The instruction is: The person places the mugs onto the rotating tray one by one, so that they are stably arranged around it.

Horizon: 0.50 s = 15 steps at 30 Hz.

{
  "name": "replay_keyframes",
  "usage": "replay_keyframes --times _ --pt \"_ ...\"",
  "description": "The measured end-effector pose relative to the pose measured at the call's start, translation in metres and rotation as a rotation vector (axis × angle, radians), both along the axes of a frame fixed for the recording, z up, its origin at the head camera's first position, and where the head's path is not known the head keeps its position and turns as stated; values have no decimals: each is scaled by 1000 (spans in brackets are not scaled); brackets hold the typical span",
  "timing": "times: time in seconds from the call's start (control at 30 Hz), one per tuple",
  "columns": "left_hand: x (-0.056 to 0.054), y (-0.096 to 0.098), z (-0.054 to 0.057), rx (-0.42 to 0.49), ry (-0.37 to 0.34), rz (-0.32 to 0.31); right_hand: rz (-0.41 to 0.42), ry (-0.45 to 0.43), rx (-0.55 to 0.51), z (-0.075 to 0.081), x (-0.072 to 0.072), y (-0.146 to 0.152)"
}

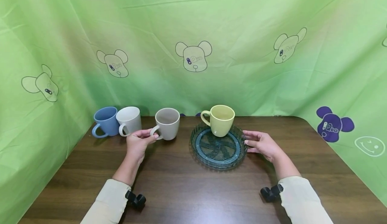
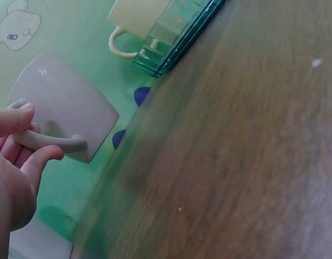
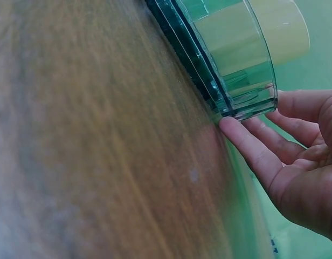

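Observation:
My left hand [image 1: 137,145] pinches the handle of a grey mug [image 1: 169,125] between thumb and fingers. The mug is upright, and in the left wrist view a gap of green shows between its base and the tabletop. My right hand [image 1: 262,146] touches the right side of a round, see-through blue-green tray [image 1: 217,165], with fairly straight fingers against its ribbed wall. One fingertip [image 3: 229,125] is low by the tray's bottom edge, another at its rim. Inside the tray, toward the back, stands a yellow mug [image 1: 223,121], handle to the left.
A blue mug [image 1: 107,121] and a white mug [image 1: 130,118] stand side by side at the back left, left of the grey one. The brown wooden table [image 1: 193,190] ends at a green cloth [image 1: 242,19] with bear-head prints, hanging behind and at both sides.

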<state>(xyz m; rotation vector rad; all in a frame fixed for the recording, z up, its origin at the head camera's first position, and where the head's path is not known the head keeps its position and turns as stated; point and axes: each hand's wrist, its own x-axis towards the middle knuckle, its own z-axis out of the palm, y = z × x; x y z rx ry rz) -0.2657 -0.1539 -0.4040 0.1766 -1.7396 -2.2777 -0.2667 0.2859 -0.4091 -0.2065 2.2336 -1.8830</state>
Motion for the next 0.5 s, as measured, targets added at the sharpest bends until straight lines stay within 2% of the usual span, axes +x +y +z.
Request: replay_keyframes --times 0.5 --pt "5 11 7 22 21 -60 -13 -14 7 2 1 -1"
